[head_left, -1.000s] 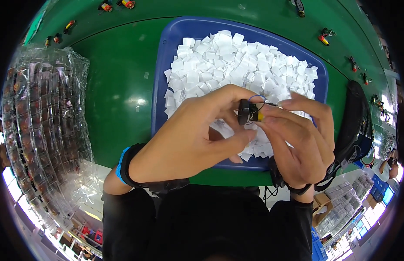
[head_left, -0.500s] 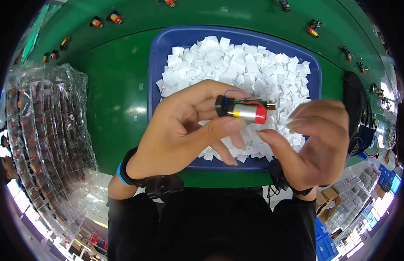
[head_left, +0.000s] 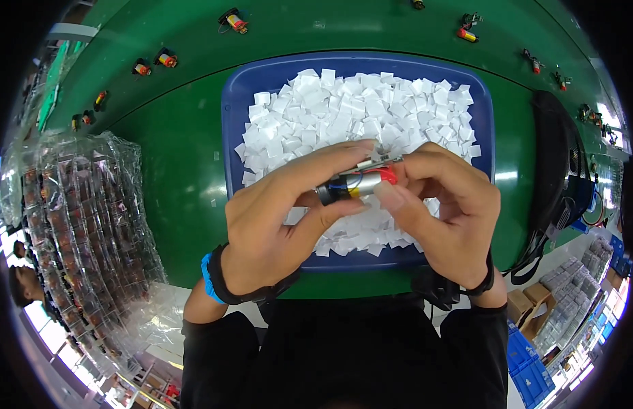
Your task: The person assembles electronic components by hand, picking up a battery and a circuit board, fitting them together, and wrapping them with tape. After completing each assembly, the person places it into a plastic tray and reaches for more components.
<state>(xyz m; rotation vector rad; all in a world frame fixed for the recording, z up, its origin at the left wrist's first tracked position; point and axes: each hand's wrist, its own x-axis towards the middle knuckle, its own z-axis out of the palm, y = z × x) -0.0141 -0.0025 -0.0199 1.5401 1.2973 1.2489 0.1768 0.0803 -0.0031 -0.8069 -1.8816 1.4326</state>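
Between both hands, over the bin, is a small silver cylindrical battery with a black end, a red end, thin wires and a small circuit board along its far side. My left hand is closed round the black end, fingers behind and thumb in front. With thumb and fingers, my right hand pinches the red end. Beneath them, a blue bin holds a heap of small white square pieces; the hands hide part of the heap.
Green table under the bin. Clear plastic trays in wrapping stand on the left, a black bag on the right. Similar battery assemblies lie along the far green surface. Blue crates and cardboard boxes are at lower right.
My right hand has moved in from the right and now grips the battery's red end. The battery has tilted, and its circuit board now sits angled on the far side. The view has shifted slightly.
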